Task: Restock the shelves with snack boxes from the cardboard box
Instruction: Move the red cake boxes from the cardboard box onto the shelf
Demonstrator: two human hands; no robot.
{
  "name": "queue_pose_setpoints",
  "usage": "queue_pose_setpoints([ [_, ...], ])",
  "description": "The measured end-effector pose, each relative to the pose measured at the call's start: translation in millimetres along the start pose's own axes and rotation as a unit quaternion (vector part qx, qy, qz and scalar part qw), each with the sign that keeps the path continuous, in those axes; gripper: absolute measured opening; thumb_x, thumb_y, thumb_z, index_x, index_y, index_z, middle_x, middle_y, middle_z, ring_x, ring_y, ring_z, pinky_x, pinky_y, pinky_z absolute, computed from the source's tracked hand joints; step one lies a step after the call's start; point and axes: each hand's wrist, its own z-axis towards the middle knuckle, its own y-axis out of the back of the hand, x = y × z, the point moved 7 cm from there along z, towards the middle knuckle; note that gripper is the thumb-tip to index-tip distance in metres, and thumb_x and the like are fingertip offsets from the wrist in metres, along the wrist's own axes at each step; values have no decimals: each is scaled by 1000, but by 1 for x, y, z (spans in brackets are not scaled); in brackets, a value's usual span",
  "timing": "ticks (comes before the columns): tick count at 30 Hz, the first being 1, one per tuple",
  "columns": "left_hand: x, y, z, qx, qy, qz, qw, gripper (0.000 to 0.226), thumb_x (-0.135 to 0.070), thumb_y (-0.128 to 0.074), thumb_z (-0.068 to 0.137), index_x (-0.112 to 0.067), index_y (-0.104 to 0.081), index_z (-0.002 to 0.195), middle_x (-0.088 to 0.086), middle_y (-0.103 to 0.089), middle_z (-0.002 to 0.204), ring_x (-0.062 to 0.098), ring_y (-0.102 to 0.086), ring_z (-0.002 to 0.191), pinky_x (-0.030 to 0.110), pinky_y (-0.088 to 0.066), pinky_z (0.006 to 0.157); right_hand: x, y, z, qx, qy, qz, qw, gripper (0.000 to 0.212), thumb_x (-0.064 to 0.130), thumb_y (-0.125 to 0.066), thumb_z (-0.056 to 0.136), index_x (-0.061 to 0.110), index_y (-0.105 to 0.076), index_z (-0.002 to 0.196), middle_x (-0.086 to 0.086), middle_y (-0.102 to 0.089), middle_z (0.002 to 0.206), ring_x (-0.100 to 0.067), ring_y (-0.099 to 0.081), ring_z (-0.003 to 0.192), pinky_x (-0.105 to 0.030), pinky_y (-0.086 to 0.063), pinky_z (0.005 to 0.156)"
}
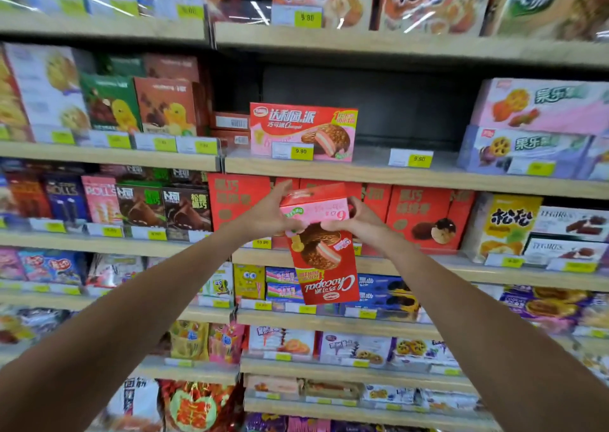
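I hold a red and pink Chocopai snack box (321, 253) upside down in front of the shelves, its long side hanging down. My left hand (272, 212) grips its upper left corner and my right hand (354, 221) grips its upper right edge. Above it, on the wooden shelf (379, 171), one matching snack box (303, 132) stands upright facing out, with a dark empty gap to its right. The cardboard box is out of view.
Pink and purple biscuit boxes (540, 128) are stacked right of the gap. Brown and green boxes (145, 105) stand to the left. Red boxes (425, 214) fill the shelf behind my hands. Yellow price tags (410, 158) line the shelf edges.
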Motion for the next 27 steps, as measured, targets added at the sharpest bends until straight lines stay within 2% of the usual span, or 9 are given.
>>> queue_pose_setpoints([
  [3,-7,8,3,15,-25,104,994,96,-33,-76,76,-16,-17,149,3,-26,154,20,-35,137,27,-33,107,7,-3,1,6,26,-47,999,54,20,-84,68,27,-50,109,13,-62,95,-5,-60,87,-18,-46,70],
  [7,-11,-8,9,59,-32,210,975,110,-39,-76,73,-21,0,151,3,-12,156,28,-11,145,40,-19,115,12,-13,9,-24,68,-121,990,74,40,-85,49,29,-51,114,5,-65,111,-14,-64,100,-39,-52,90],
  [9,-14,-4,12,20,-48,233,971,104,-35,-77,72,-19,-10,150,6,-23,150,30,-20,140,38,-22,110,17,-16,11,-30,75,-151,985,95,49,-83,46,24,-45,130,2,-60,122,-15,-60,107,-39,-50,95],
  [11,-14,2,7,-3,-83,244,966,95,-34,-77,73,-15,-20,146,7,-32,143,27,-30,131,34,-27,104,17,-20,11,9,58,-144,988,97,42,-83,59,21,-34,140,4,-50,134,-13,-51,118,-36,-44,103],
  [14,-5,10,-8,-35,-145,285,947,86,-39,-72,77,-14,-25,143,5,-34,142,22,-32,126,35,-33,100,11,-32,3,120,0,-137,983,90,68,-57,77,28,-20,148,2,-32,151,-16,-35,136,-41,-31,114],
  [17,2,16,-22,-83,-211,323,919,78,-39,-70,79,-12,-29,140,8,-37,139,24,-34,125,44,-43,97,-4,-28,7,106,-100,7,989,83,74,-20,85,25,-15,152,-1,-16,159,-19,-16,146,-47,-17,118],
  [21,0,29,-36,-128,-318,361,867,69,-32,-70,76,-13,-32,131,12,-45,127,26,-38,118,48,-49,92,-34,-12,16,-16,-208,4,978,82,68,-39,87,18,-24,150,-6,-18,158,-28,-22,144,-54,-31,108],
  [24,-9,35,-43,-130,-373,416,819,71,-29,-72,72,-10,-34,129,9,-40,126,28,-36,119,45,-49,95,-44,-11,9,-83,-269,166,945,71,52,-58,86,15,-35,142,-11,-31,149,-35,-38,132,-58,-47,87],
  [27,-13,43,-48,-144,-390,440,796,79,-25,-79,64,-10,-36,127,6,-35,126,27,-34,119,44,-50,92,-50,-17,3,-83,-306,301,900,67,36,-73,78,11,-40,131,-14,-40,131,-39,-50,113,-52,-54,56],
])
